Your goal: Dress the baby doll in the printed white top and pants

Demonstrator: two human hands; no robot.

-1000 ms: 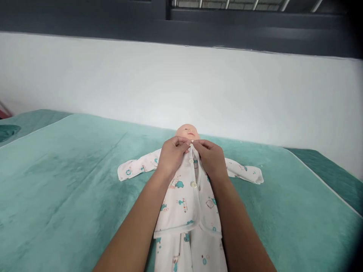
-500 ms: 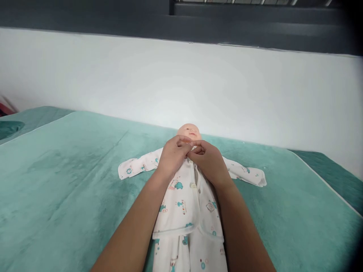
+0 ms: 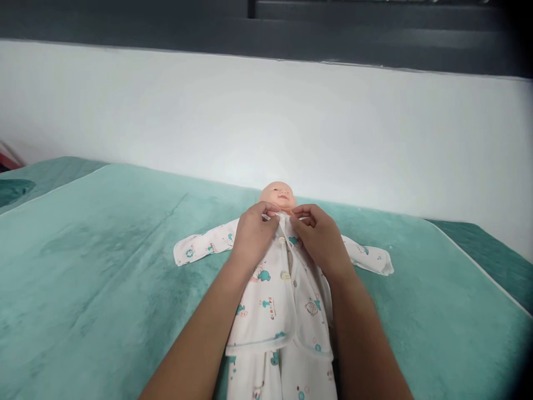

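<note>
A baby doll (image 3: 278, 193) lies on its back, dressed in a white printed jacket (image 3: 266, 328) and matching trousers (image 3: 254, 380). My left hand (image 3: 255, 230) pinches the jacket's collar edge at the neck. On the other side of the front opening, my right hand (image 3: 318, 236) grips the collar edge between thumb and fingers. A small gap shows the collar between my hands. Pale buttons (image 3: 285, 275) run down the front below them, and the front panels part toward the hem. Both sleeves (image 3: 204, 244) stretch out sideways on the bed.
A green plush cover (image 3: 104, 266) spreads under the doll, with darker green quilted fabric (image 3: 478, 244) at the right edge. Behind the doll's head stands a white wall (image 3: 266, 122), topped by a dark ledge (image 3: 166, 28). Something red (image 3: 8, 161) shows at far left.
My hands, close together at the neck before, have moved slightly apart, the right one shifting right. The collar and upper front now show between them.
</note>
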